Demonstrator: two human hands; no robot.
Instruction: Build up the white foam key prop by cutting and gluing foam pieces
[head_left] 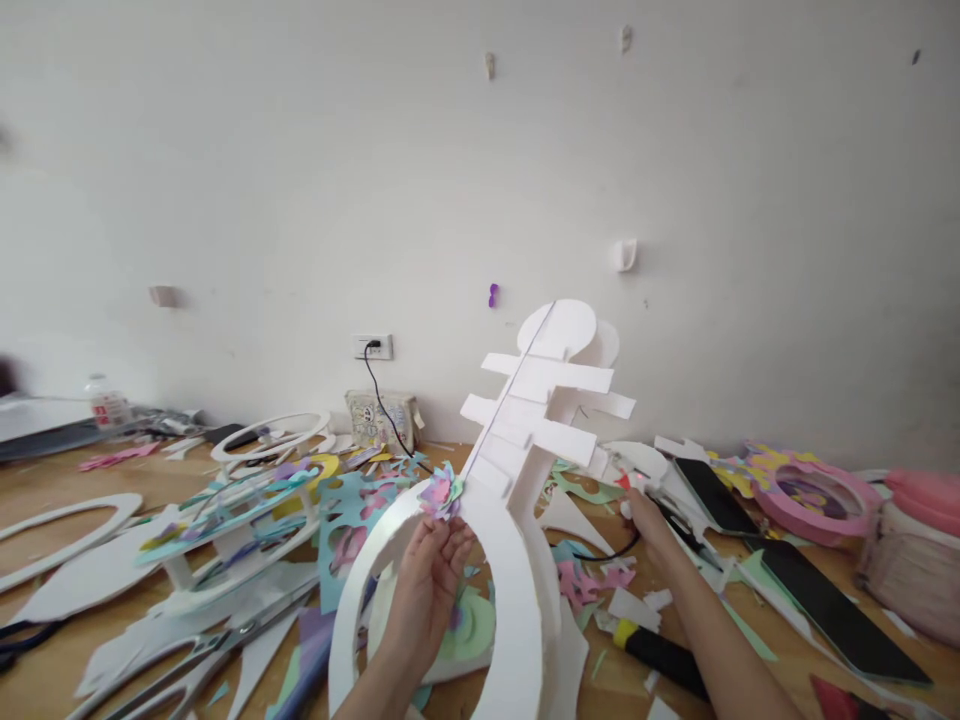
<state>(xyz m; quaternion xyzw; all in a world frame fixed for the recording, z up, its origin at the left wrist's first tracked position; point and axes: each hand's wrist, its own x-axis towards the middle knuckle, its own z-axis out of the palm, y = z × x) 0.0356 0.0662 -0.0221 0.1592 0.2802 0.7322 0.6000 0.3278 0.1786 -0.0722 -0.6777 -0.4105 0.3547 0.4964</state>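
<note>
A tall white foam board frame (525,560) stands in front of me, with a ring at the bottom, several crossbars and a rounded top. A pastel paper flower (441,492) sits at the upper left of its ring, where a dark line runs up the neck. My left hand (431,570) reaches through the ring opening, its closed fingers at the flower's lower edge. To the right of the frame, my right hand (646,515) is closed around a corded hot glue gun (624,482) with a red part; most of it is hidden.
Large scissors (202,650) and a decorated ring stand (225,530) lie left. Phones (840,605), a yellow-black handled cutter (660,655), a pink ring (814,500) and a pink-topped pouch (915,550) are right. Paper scraps cover the table. A black cable hangs from a wall socket (373,346).
</note>
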